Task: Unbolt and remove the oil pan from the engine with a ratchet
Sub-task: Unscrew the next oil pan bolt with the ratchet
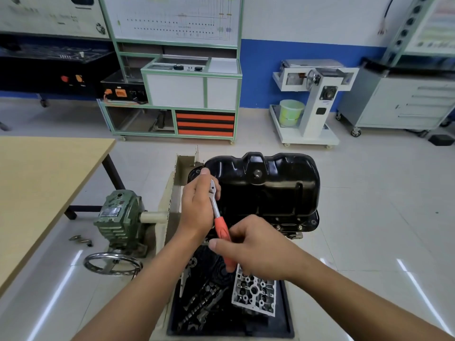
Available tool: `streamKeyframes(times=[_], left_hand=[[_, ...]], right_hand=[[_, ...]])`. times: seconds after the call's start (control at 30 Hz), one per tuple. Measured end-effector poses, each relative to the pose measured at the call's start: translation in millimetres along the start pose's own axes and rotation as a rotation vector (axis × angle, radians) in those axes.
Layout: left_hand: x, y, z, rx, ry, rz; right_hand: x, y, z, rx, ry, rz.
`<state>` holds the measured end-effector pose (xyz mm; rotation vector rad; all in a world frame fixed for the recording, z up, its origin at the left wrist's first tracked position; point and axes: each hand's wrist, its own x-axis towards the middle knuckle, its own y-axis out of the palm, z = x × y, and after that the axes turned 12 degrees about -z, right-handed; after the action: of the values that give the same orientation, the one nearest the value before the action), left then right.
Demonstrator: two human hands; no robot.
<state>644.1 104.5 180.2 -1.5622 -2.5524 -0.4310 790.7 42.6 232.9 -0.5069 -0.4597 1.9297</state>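
Observation:
A glossy black oil pan (268, 185) sits on top of the upturned engine, which is mounted on a stand, with a drain plug on its near face. A ratchet (216, 210) with a chrome shank and an orange handle stands against the pan's left flange. My left hand (197, 203) curls around the ratchet head and holds it at the flange. My right hand (253, 244) grips the orange handle lower down. The socket and the bolt under it are hidden by my left hand. Small bolts show along the pan's near flange (290, 226).
A black tray (285, 316) below holds a cylinder head and several camshaft parts. The stand's green gearbox (118, 217) and handwheel (112, 263) are at the left. A wooden table (41, 188) is further left. Training benches and cabinets line the back wall.

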Motion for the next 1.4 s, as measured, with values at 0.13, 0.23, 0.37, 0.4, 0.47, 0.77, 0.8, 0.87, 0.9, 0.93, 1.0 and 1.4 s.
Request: streamKeyframes(times=[0.13,0.23,0.37,0.4,0.47,0.77,0.8,0.87,0.9,0.93,1.0,1.4], left_hand=[[2.4,-2.6,-1.0,0.013,0.034,0.124],[5.9,-8.9,-3.7,0.083,0.052,0.328],[14.3,-18.8,-4.5,0.158,0.024,0.396],[17.5,-20.0,-4.7,0.161,0.012,0.397],[22.3,-19.9,-6.7,0.163,-0.014,0.419],[25.1,-12.7,-5.9,0.110,-0.124,0.478],[25.1,-11.9,-5.4,0.113,-0.116,0.489],[26.6,-10.0,-5.4,0.122,-0.096,0.517],[27.6,-9.2,-5.3,0.123,-0.091,0.530],[28.7,-8.5,-5.0,0.125,-0.089,0.538],[29.8,-7.7,-4.6,0.121,-0.096,0.526],[16.7,-2.4,0.8,0.058,-0.121,0.256]], right_hand=[[-6.0,1.1,5.1,0.012,0.048,0.029],[-5.0,-11.2,0.1,-0.248,0.002,-0.101],[8.1,-29.0,10.0,-0.570,-0.095,-0.182],[13.2,-31.0,15.3,-0.625,-0.111,-0.168],[25.4,-32.8,23.1,-0.745,-0.139,-0.168],[103.6,-36.2,6.0,-0.945,-0.542,-0.450],[111.2,-36.7,3.8,-0.911,-0.611,-0.471],[124.7,-36.6,0.3,-0.829,-0.751,-0.510],[130.5,-36.2,-0.1,-0.807,-0.806,-0.518],[136.2,-36.2,0.8,-0.804,-0.845,-0.510],[145.9,-37.9,5.0,-0.852,-0.872,-0.459],[40.7,-14.2,10.0,-0.884,-0.319,-0.267]])
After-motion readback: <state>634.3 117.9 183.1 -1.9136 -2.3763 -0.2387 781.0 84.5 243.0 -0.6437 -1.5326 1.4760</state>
